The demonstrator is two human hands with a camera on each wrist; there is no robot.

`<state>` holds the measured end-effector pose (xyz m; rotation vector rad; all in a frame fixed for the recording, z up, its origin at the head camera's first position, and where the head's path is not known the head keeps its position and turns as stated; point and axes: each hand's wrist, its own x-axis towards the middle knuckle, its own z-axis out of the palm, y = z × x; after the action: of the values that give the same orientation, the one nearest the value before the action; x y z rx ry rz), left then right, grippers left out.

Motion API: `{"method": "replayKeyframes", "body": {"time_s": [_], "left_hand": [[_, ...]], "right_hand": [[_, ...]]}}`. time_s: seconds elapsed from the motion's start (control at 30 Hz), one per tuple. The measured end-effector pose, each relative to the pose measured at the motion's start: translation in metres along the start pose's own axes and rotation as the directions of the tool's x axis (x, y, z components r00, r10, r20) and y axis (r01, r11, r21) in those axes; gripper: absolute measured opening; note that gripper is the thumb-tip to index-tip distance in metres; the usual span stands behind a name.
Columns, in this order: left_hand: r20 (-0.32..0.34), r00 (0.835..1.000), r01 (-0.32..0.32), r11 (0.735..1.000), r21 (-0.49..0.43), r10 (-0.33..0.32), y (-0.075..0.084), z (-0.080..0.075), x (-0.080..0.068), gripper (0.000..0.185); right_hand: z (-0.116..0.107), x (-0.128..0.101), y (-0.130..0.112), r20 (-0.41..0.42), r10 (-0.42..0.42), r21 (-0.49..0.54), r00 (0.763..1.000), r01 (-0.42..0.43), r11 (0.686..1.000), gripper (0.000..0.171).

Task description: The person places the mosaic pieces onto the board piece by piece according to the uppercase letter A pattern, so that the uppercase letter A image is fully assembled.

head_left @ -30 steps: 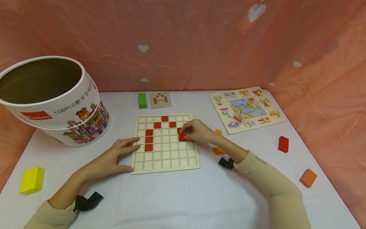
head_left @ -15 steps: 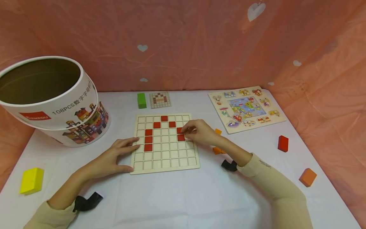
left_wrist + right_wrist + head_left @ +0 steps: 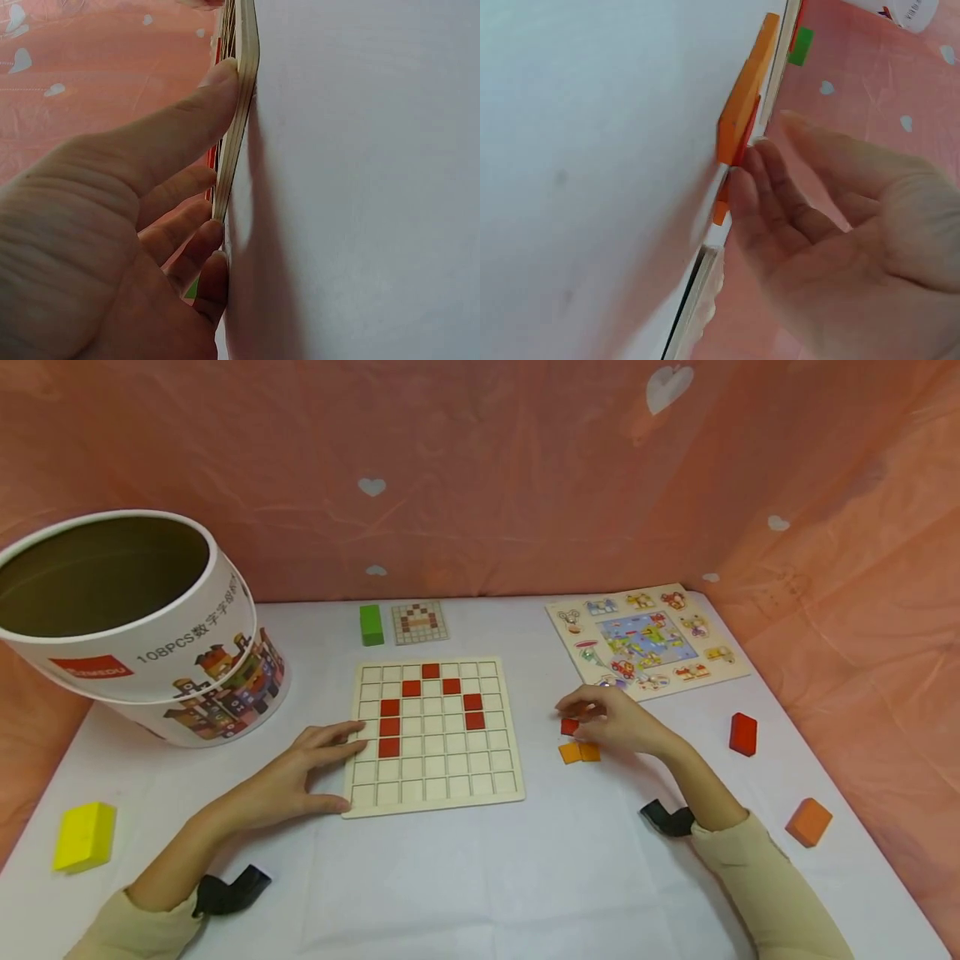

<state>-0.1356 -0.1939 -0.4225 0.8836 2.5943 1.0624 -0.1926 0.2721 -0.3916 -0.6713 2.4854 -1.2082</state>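
Red is the colour of the small tile (image 3: 569,726) that the right hand (image 3: 611,720) pinches at its fingertips on the desk (image 3: 480,877), just beside two orange tiles (image 3: 579,752) and well apart from the grid board (image 3: 432,737). The left hand (image 3: 288,777) lies flat, fingers straight, against the board's left edge. A good pick, I judge, lifts this tile alone without nudging the orange ones, while the left hand steadies the board.
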Motion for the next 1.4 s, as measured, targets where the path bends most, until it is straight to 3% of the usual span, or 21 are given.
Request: {"method": "replayKeyframes", "body": {"time_s": [0.23,0.67,1.0,1.2,1.4], "left_hand": [[-0.009,1.0,-0.017,1.0,-0.01,0.017,0.002,-0.001,-0.001,0.076],[-0.001,1.0,0.008,1.0,0.011,-0.008,-0.003,0.0,-0.001,0.078],[0.005,1.0,0.021,1.0,-0.005,-0.021,-0.002,0.0,-0.001,0.079],[0.005,1.0,0.007,1.0,-0.004,-0.007,-0.002,0.001,0.0,0.078],[0.01,1.0,0.015,1.0,-0.006,-0.015,-0.002,0.001,0.0,0.078]], "right_hand": [[0.006,0.0,0.009,-0.018,-0.072,-0.067,0.997,0.07,0.995,0.031],[0.01,0.017,-0.004,-0.009,-0.089,-0.085,0.996,0.088,0.992,0.026],[0.042,0.068,-0.048,0.132,-0.15,0.068,0.98,0.143,0.987,0.013],[0.063,0.076,-0.055,0.203,-0.125,0.05,0.971,0.117,0.992,0.017],[0.07,0.074,-0.056,0.188,-0.109,0.019,0.976,0.108,0.994,0.016]]}}
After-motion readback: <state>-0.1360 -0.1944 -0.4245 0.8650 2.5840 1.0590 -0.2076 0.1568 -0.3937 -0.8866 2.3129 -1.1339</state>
